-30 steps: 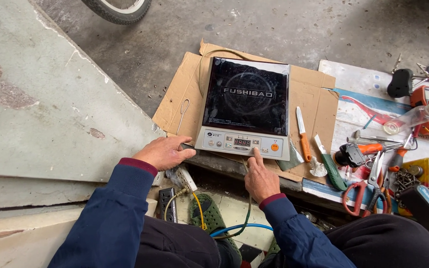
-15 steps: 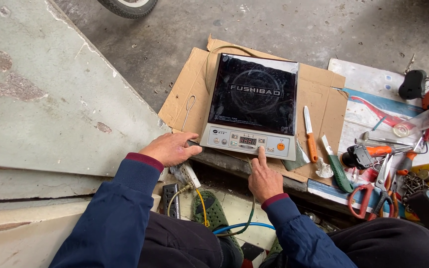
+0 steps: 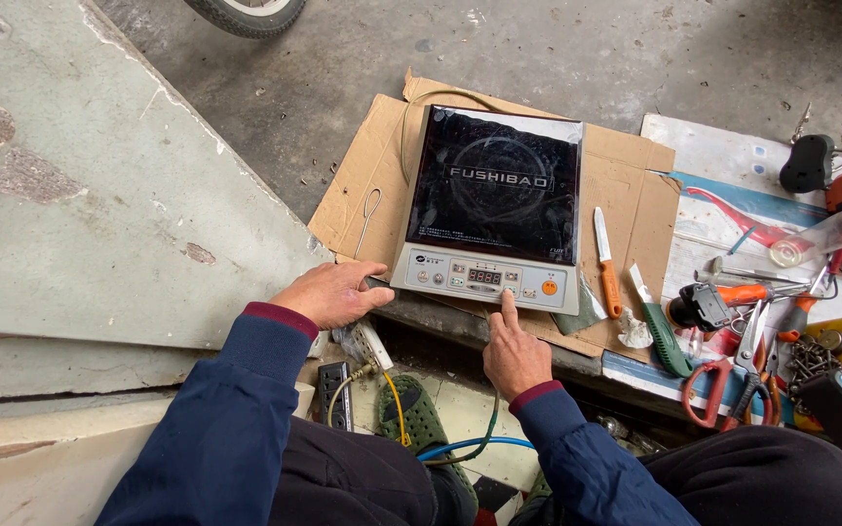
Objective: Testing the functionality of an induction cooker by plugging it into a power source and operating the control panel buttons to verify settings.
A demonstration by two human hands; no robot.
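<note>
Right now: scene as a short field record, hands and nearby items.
surface: flattened cardboard on concrete floor
main item: induction cooker, display lit
left hand: resting at the cooker's front left corner
right hand: index finger on the control panel
right of cooker: orange-handled knife, green utility knife, red-handled scissors

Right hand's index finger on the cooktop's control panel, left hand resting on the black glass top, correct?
Not quite. In the head view the left hand rests at the front left corner of the induction cooktop, on the cardboard edge, not on the glass. The right hand does have its index finger on the control panel.
</note>
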